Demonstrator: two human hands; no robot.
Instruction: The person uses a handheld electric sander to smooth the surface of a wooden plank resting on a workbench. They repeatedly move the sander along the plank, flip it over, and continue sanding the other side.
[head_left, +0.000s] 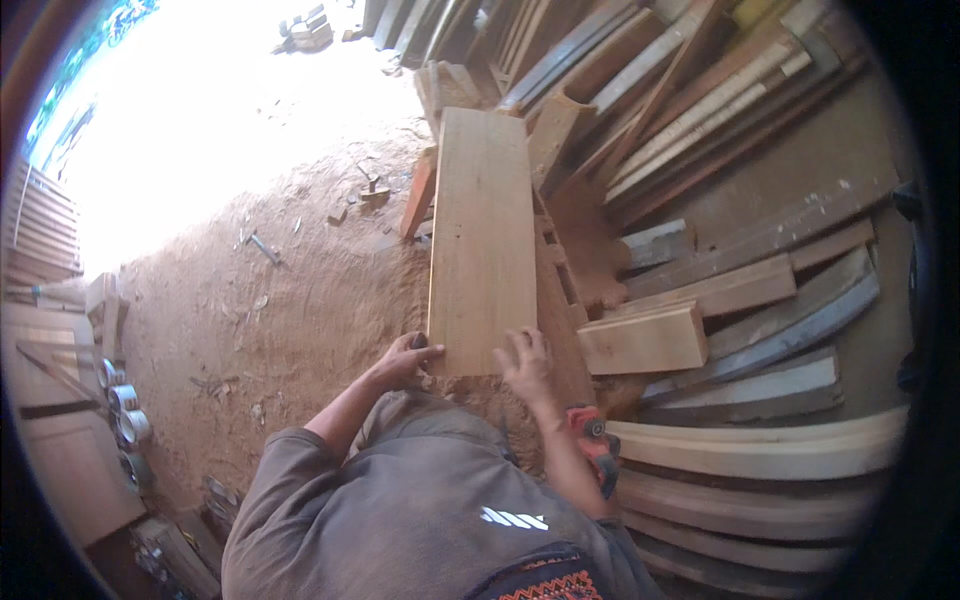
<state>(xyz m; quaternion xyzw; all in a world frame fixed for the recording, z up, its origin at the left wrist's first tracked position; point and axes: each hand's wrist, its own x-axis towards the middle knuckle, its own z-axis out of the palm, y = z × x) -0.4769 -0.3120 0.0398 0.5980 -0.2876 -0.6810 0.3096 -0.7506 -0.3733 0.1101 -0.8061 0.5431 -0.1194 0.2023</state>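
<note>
A long, pale wooden board (484, 230) lies lengthwise in front of me, its near end close to my body. At its near left corner is my left hand (402, 362), closed round a small dark object (418, 341) whose kind I cannot make out; the thumb reaches over the board's edge. My right hand (528, 365) rests at the near right corner, with its fingers apart on the surface and nothing seen in them. Beside my right forearm sits a red and black power tool (596, 445), partly hidden by the arm.
Under the board's left side shows an orange-brown wooden support (419, 195). Stacked timber (640, 340) and curved planks (760, 447) crowd the right. A hammer (265, 249) and a hand plane (373, 190) lie on the dusty floor (300, 330). Pale round cans (128, 410) stand at left.
</note>
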